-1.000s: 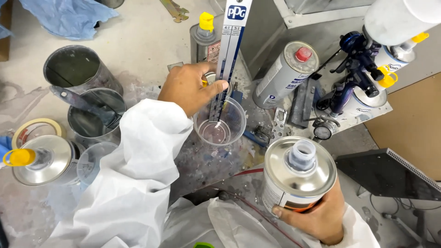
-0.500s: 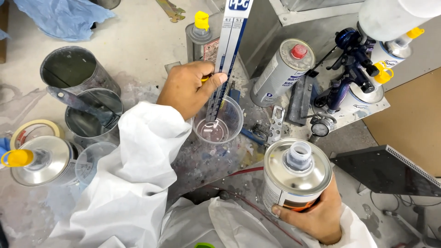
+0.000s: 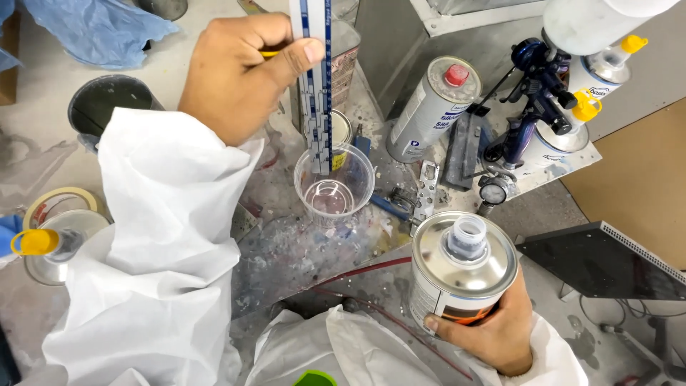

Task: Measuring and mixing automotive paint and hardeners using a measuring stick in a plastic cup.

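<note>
A graduated mixing stick [image 3: 316,93], now raised higher, is pinched upright by the left hand [image 3: 239,68] in the clear cup [image 3: 334,184] on the bench [image 3: 286,243], while the uncapped tin [image 3: 461,268] is gripped by the right hand [image 3: 493,329].

Clear glossy plastic cup [image 3: 334,187] — smooth. Beside the cup: brushed metal tin [image 3: 461,268], dull sheen; printed stick [image 3: 316,86], matt. White sleeve [image 3: 168,236] — crinkled, papery cloth. Bench [image 3: 300,250] rough, paint-crusted.
</note>
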